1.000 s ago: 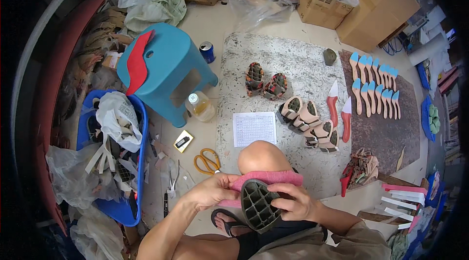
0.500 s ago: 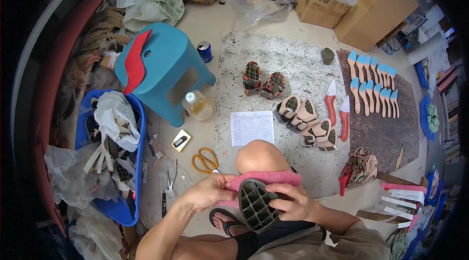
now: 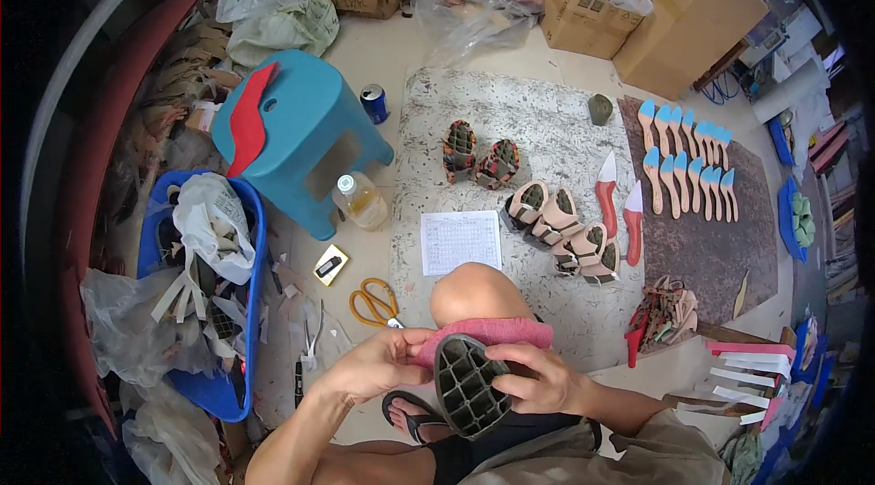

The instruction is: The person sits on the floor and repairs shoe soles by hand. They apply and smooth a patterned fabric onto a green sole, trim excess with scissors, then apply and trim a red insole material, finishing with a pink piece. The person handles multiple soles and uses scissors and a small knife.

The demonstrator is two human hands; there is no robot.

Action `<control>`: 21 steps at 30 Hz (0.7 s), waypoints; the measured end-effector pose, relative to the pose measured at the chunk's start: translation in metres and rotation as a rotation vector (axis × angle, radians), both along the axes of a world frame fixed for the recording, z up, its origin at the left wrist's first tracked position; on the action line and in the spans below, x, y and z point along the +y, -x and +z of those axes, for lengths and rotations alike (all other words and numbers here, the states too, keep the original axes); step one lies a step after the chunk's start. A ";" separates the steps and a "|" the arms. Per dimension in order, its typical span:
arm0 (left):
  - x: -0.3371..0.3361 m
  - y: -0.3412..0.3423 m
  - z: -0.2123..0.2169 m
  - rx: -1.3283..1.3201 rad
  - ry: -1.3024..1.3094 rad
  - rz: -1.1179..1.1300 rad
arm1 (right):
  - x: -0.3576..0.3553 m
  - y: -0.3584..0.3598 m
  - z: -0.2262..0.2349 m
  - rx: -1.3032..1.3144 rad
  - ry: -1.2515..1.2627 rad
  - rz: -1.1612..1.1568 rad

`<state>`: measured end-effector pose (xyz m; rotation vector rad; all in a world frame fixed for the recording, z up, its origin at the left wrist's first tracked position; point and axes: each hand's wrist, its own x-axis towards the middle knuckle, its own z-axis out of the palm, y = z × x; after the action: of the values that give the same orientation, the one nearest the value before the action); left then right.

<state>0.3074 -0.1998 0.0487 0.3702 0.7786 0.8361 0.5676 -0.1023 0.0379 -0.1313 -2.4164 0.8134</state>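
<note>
Head view, printed table sheet (image 3: 461,243), lettered carton (image 3: 581,18), right hand (image 3: 545,379) gripping sole (image 3: 470,386)

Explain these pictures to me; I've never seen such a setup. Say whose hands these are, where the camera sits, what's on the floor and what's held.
No machine here: these are a person's own bare hands. The camera is worn on the head, looking down; its wide lens bends straight edges.

The right hand holds a dark oval piece with a grid pattern. The left hand is at the pink cloth beside it; its exact grip is unclear.

On the floor lies a scuffed white board with a paper sheet and tan shoe-like pieces. To the left stand a blue stool, a can and a bottle.
</note>
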 end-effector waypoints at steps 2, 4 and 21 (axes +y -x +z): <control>-0.002 0.003 0.008 0.014 -0.018 0.027 | 0.005 0.004 0.009 0.008 -0.025 0.024; -0.006 0.005 0.021 0.028 0.013 0.086 | 0.012 0.005 0.023 0.022 -0.070 0.059; -0.042 -0.002 -0.020 0.331 -0.209 0.735 | 0.052 0.116 0.047 -0.173 -0.392 0.612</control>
<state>0.3094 -0.2414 0.0286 0.4179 1.1659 1.5791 0.4520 -0.0507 0.0846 0.7475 -2.7628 0.5670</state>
